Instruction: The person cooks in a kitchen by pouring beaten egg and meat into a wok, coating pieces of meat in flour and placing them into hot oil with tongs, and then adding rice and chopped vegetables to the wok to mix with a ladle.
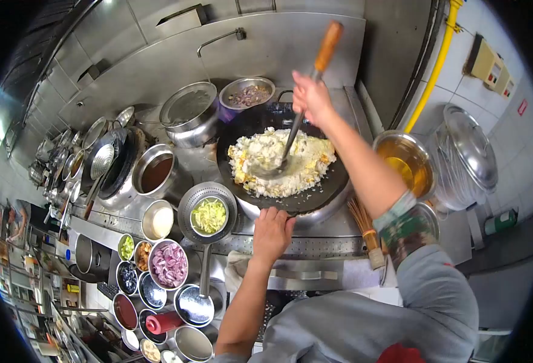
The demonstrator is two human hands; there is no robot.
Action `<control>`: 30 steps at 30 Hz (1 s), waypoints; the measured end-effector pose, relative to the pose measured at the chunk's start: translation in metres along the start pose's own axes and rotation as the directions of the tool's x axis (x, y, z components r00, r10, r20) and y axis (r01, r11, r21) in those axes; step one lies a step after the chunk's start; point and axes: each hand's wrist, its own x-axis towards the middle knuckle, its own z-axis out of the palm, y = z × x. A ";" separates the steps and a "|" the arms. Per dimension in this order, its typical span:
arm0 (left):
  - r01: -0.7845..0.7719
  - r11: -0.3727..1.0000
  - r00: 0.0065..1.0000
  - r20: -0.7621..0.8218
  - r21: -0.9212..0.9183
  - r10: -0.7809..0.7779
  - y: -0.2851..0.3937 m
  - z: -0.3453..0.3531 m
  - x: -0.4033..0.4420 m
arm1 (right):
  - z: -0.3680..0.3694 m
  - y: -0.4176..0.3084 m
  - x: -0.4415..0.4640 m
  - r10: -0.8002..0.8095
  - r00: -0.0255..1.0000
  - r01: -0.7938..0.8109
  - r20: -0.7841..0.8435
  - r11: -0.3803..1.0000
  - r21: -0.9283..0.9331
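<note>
My right hand (312,100) is closed around the shaft of a ladle (292,130), below its wooden handle. The ladle's bowl is down in a heap of fried rice with egg (302,156), slightly smeared by motion. The rice sits in a large black wok (233,130) on the stove. At the wok's near edge my left hand (273,235) grips the rim, its fingertips bent over it. Left of that hand, a perforated strainer (184,209) with a long handle carries a small bowl of chopped green vegetable (209,216).
Behind the wok stand a lidded pot (187,109) and a bowl of chopped onion-like pieces (251,95). A pot of oil (404,162) and a bamboo brush (369,239) are at right. Several ingredient bowls, including sliced red onion (168,265), crowd the lower left.
</note>
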 end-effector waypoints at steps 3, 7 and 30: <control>0.006 0.998 1.000 -0.006 -0.055 -0.006 0.035 -0.036 -0.014 | 0.025 -0.055 -0.019 0.085 0.989 -0.103 -0.118 0.983 -0.150; 0.013 0.991 0.997 -0.075 -0.134 -0.023 0.053 -0.030 -0.011 | 0.029 -0.047 -0.060 0.018 0.982 -0.069 -0.188 0.960 -0.271; 0.093 0.980 0.973 -0.194 -0.175 -0.127 -0.013 -0.024 -0.009 | -0.007 -0.004 -0.036 -0.151 0.988 0.145 -0.022 0.977 -0.158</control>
